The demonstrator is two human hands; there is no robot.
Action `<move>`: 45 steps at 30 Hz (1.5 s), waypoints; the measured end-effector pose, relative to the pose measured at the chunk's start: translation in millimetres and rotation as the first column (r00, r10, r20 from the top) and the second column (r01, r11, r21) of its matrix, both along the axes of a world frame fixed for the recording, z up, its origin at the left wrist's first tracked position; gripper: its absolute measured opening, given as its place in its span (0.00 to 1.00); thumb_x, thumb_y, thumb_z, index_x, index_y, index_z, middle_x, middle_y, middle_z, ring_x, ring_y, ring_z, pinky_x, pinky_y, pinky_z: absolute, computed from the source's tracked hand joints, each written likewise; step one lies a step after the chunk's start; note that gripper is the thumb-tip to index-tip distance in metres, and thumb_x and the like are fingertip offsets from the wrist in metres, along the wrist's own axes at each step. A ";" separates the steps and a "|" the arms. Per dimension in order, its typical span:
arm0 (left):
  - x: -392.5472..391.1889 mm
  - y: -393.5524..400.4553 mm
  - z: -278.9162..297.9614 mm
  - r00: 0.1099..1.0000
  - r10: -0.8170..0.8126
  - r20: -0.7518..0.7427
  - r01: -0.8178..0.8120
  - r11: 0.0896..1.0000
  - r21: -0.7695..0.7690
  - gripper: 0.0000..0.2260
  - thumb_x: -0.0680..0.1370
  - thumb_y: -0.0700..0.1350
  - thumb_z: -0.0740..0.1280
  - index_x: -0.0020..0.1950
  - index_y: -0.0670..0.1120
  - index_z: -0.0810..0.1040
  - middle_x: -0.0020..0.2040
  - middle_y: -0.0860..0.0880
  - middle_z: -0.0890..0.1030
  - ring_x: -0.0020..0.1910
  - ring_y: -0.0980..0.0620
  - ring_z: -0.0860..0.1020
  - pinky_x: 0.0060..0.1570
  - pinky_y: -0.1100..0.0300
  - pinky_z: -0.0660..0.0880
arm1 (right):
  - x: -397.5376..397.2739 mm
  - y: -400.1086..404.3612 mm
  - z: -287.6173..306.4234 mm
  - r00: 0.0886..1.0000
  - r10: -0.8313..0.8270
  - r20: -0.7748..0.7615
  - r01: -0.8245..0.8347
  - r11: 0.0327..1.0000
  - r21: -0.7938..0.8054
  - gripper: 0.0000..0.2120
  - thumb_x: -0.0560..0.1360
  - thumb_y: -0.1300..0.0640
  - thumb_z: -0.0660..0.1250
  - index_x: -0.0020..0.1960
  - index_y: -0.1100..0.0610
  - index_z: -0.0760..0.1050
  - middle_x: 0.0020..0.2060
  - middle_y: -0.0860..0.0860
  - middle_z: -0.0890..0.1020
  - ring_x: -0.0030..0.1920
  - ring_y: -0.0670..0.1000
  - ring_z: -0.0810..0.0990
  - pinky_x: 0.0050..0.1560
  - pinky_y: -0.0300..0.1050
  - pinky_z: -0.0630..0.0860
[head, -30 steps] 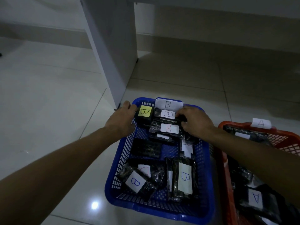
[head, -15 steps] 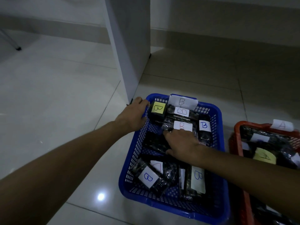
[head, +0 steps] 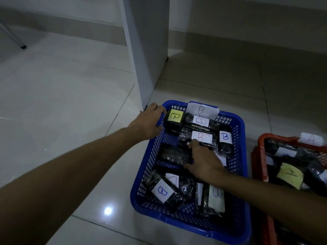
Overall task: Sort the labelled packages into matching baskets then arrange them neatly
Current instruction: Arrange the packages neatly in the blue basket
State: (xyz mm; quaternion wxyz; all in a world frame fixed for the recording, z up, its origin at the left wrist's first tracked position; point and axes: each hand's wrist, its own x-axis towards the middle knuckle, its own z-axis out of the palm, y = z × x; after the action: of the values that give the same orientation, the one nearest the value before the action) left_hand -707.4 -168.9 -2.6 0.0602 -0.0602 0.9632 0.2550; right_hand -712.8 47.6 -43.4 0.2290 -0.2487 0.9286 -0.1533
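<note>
A blue basket (head: 241,147) with a white "B" tag (head: 201,110) on its far rim sits on the floor and holds several black wrapped packages labelled B. My left hand (head: 146,122) grips its far-left corner rim, beside a yellow-labelled package (head: 175,117). My right hand (head: 203,161) rests inside the basket at its middle. Its fingertips touch the package with a red B (head: 201,137), and its thumb lies by a dark package with no visible label (head: 173,154). At the right, a red basket (head: 254,156) tagged "A" (head: 311,138) holds A-labelled packages.
A white furniture panel (head: 146,50) stands on the tiled floor just beyond the blue basket's far-left corner. A thin metal leg (head: 21,45) shows at the far left. A wall with a skirting runs along the back.
My right hand has drawn back from the basket's far end to its middle. A blue-B package now shows at the far right. My left hand stays on the rim.
</note>
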 end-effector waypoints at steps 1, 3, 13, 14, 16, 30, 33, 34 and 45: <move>0.1 0.1 0.5 1.000 0.001 0.002 -0.001 1.000 0.006 0.23 0.76 0.39 0.69 0.68 0.45 0.67 0.63 0.45 0.68 0.61 0.46 0.73 0.55 0.51 0.78 | -1.5 2.1 -1.4 0.998 -0.047 0.048 0.051 0.996 -0.075 0.27 0.71 0.55 0.75 0.63 0.52 0.63 0.47 0.50 0.78 0.45 0.50 0.78 0.41 0.44 0.74; 0.1 -0.8 1.3 1.000 -0.005 -0.004 0.005 1.000 0.008 0.22 0.75 0.39 0.69 0.67 0.45 0.67 0.63 0.45 0.68 0.61 0.46 0.73 0.54 0.52 0.77 | -2.2 4.9 -1.4 0.992 -0.057 0.111 0.081 0.970 -0.229 0.24 0.69 0.59 0.77 0.58 0.50 0.68 0.43 0.47 0.77 0.39 0.45 0.77 0.37 0.40 0.73; 2.6 -5.0 0.8 1.000 -0.010 -0.005 0.010 0.999 0.041 0.22 0.76 0.40 0.70 0.68 0.46 0.67 0.63 0.46 0.68 0.55 0.49 0.74 0.49 0.56 0.78 | -4.1 1.8 21.6 0.906 0.212 -0.365 -0.326 0.901 -0.285 0.11 0.68 0.54 0.70 0.43 0.49 0.67 0.35 0.41 0.68 0.36 0.45 0.69 0.32 0.40 0.65; 2.5 -5.6 0.4 1.000 -0.011 -0.009 0.012 0.999 0.042 0.22 0.75 0.40 0.70 0.68 0.46 0.67 0.63 0.46 0.69 0.54 0.50 0.74 0.48 0.57 0.78 | -2.7 -0.2 21.6 0.894 0.235 -0.381 -0.353 0.893 -0.279 0.12 0.68 0.54 0.70 0.43 0.49 0.67 0.35 0.41 0.68 0.35 0.45 0.69 0.31 0.38 0.62; 2.3 -6.2 0.3 1.000 -0.013 -0.011 0.014 0.999 0.045 0.22 0.75 0.40 0.70 0.68 0.46 0.68 0.62 0.46 0.69 0.52 0.51 0.74 0.47 0.57 0.78 | 2.3 -1.9 20.1 0.874 0.275 -0.402 -0.400 0.875 -0.272 0.12 0.67 0.55 0.70 0.43 0.51 0.67 0.35 0.42 0.68 0.33 0.45 0.68 0.30 0.38 0.60; 0.1 -8.2 -2.3 0.999 0.051 -0.013 -0.050 0.994 0.102 0.24 0.75 0.41 0.71 0.68 0.46 0.67 0.60 0.49 0.70 0.51 0.53 0.74 0.43 0.62 0.76 | 1.3 -14.9 -10.9 0.851 0.484 -0.204 -0.520 0.831 -0.197 0.19 0.76 0.52 0.70 0.64 0.54 0.71 0.59 0.48 0.71 0.52 0.48 0.74 0.50 0.45 0.74; 5.9 -15.0 -4.3 0.976 0.168 0.137 -0.198 0.949 0.245 0.14 0.79 0.44 0.65 0.63 0.44 0.70 0.53 0.47 0.77 0.44 0.51 0.80 0.38 0.61 0.79 | 2.1 -18.4 -14.5 0.874 0.461 -0.153 -0.485 0.848 -0.214 0.25 0.77 0.53 0.70 0.72 0.53 0.68 0.66 0.48 0.69 0.61 0.50 0.74 0.60 0.47 0.75; 10.6 -16.8 -5.4 0.960 0.161 0.228 -0.224 0.932 0.286 0.10 0.81 0.46 0.61 0.59 0.42 0.72 0.51 0.45 0.80 0.42 0.50 0.82 0.37 0.59 0.81 | 2.3 -19.5 -15.1 0.878 0.452 -0.158 -0.477 0.854 -0.209 0.26 0.77 0.54 0.70 0.73 0.52 0.68 0.67 0.48 0.69 0.61 0.50 0.74 0.59 0.48 0.75; 44.3 -21.8 -4.4 0.875 0.029 0.484 -0.290 0.832 0.474 0.14 0.83 0.47 0.58 0.61 0.37 0.72 0.56 0.41 0.80 0.51 0.45 0.82 0.44 0.55 0.82 | 18.3 -23.3 -19.7 0.979 0.204 -0.027 -0.201 0.916 -0.347 0.26 0.74 0.53 0.73 0.69 0.50 0.68 0.63 0.43 0.67 0.42 0.32 0.68 0.46 0.29 0.66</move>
State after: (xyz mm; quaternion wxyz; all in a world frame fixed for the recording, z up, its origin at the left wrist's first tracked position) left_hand -663.1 -190.7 -7.0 0.2772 -0.1819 0.8034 0.4945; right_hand -694.5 24.3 -63.1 0.2006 -0.3791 0.8549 -0.2919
